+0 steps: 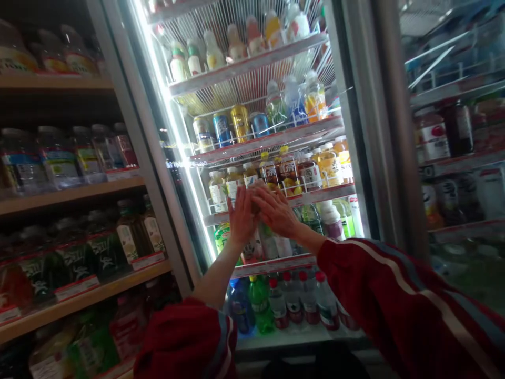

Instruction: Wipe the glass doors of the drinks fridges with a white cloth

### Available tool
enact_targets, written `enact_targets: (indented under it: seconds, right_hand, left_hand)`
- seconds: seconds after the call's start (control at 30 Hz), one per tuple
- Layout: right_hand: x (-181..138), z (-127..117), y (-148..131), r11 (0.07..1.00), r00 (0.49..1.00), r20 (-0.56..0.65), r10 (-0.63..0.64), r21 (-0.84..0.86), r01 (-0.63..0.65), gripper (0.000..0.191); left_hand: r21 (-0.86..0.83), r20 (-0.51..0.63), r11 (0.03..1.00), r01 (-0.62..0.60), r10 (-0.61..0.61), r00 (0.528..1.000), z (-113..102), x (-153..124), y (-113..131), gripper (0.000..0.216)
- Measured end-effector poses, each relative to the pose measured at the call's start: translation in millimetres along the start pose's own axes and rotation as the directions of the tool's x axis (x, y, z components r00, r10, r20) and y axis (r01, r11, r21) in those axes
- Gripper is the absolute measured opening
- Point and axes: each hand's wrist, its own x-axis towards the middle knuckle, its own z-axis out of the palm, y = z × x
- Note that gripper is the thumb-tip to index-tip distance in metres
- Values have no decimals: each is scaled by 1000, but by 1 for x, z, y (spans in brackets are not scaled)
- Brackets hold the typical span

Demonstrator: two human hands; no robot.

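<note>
Both my arms, in red sleeves with white stripes, reach into a lit drinks fridge. My left hand point(240, 216) is raised with its fingers stretched upward and its palm turned right. My right hand point(276, 210) lies beside it, fingers stretched left and touching the left hand's fingertips. The two hands meet in front of the third shelf's edge point(327, 193), just below a row of tea bottles point(272, 171) with yellow caps. I cannot see anything held between the palms. Pale bottles point(272, 245) on the shelf below stand behind my wrists.
Wire shelves above carry cans point(240, 122) and small bottles point(213, 52). Large soda bottles point(292, 302) fill the bottom shelf. Wooden shelves point(71, 195) with jars and bottles stand to the left. A shut glass door point(453, 158) with more drinks behind it is on the right.
</note>
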Motion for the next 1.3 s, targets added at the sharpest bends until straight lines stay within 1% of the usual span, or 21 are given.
enact_targets:
  seconds: [0.13, 0.2, 0.27, 0.33, 0.4, 0.47, 0.53, 0.6, 0.67, 0.73, 0.8, 0.83, 0.87, 0.93, 1.03, 1.07, 1.1, 1.13, 1.17, 1.23, 1.3]
  right_hand:
    - [20, 14, -20, 998, 995, 85, 58, -36, -55, 44]
    - [24, 21, -27, 995, 991, 94, 90, -61, -85, 45]
    - [25, 25, -29, 993, 992, 94, 86, -84, -78, 44]
    - [23, 23, -22, 993, 994, 89, 64, -107, -54, 41]
    - [18, 17, -7, 989, 995, 64, 76, -134, -67, 38]
    - [12, 7, 12, 975, 989, -3, 150, -168, -148, 37]
    - [5, -1, 27, 949, 967, -93, 236, -193, -250, 38]
    - [-1, -4, 33, 935, 953, -149, 262, -206, -289, 38]
    - [-5, -2, 30, 950, 969, -139, 203, -214, -229, 37]
    - [-8, 2, 23, 971, 992, -83, 90, -216, -106, 36]
    - [-12, 2, 22, 977, 999, -41, 24, -213, -33, 37]
    - [-15, 0, 25, 976, 999, -34, 29, -215, -36, 38]
    - [-18, -4, 32, 973, 997, -39, 61, -221, -68, 39]
    - [-26, -16, 51, 950, 979, -83, 184, -241, -199, 41]
    - [-38, -33, 77, 867, 904, -192, 383, -264, -423, 45]
    - [-42, -36, 81, 845, 884, -213, 417, -267, -463, 46]
    - [-44, -37, 81, 837, 877, -216, 429, -269, -476, 46]
    - [-46, -37, 79, 843, 884, -201, 422, -272, -464, 47]
    - [-47, -36, 74, 861, 902, -171, 396, -273, -429, 47]
    - [-48, -33, 63, 903, 942, -94, 322, -268, -335, 46]
    - [-48, -31, 57, 931, 965, -31, 259, -257, -258, 44]
  left_hand:
    - [15, 9, 995, 102, -102, 995, -8, -17, -26, 80]
    - [55, 34, 990, 132, -134, 990, -10, -25, -35, 82]
    - [90, 54, 985, 148, -153, 987, -10, -30, -39, 83]
    - [110, 66, 982, 153, -161, 985, -9, -31, -38, 83]
    - [123, 68, 979, 162, -171, 983, -9, -31, -36, 82]
    - [134, 67, 977, 168, -178, 982, -10, -29, -34, 81]
    - [145, 59, 974, 176, -186, 981, -11, -28, -31, 81]
    - [153, 58, 974, 165, -176, 983, -11, -27, -25, 77]
    - [154, 85, 980, 123, -137, 987, -9, -25, -17, 72]
    - [152, 111, 984, 89, -106, 988, -5, -24, -6, 69]
    - [155, 110, 983, 101, -119, 987, -1, -23, 3, 70]
    - [156, 102, 981, 117, -134, 986, 1, -23, 6, 70]
    - [154, 97, 980, 130, -146, 985, 2, -22, 9, 71]
    - [143, 101, 979, 144, -160, 982, 3, -22, 11, 72]
    - [134, 114, 977, 163, -179, 977, 2, -22, 11, 73]
    - [133, 117, 976, 170, -186, 976, 2, -22, 11, 73]
    - [131, 120, 976, 177, -192, 974, 2, -22, 11, 72]
    - [127, 121, 975, 182, -198, 973, 1, -21, 12, 72]
    - [122, 120, 975, 187, -202, 972, 1, -21, 13, 72]
    - [112, 117, 974, 197, -210, 971, 0, -21, 15, 71]
    - [105, 113, 973, 207, -218, 969, 0, -21, 17, 71]
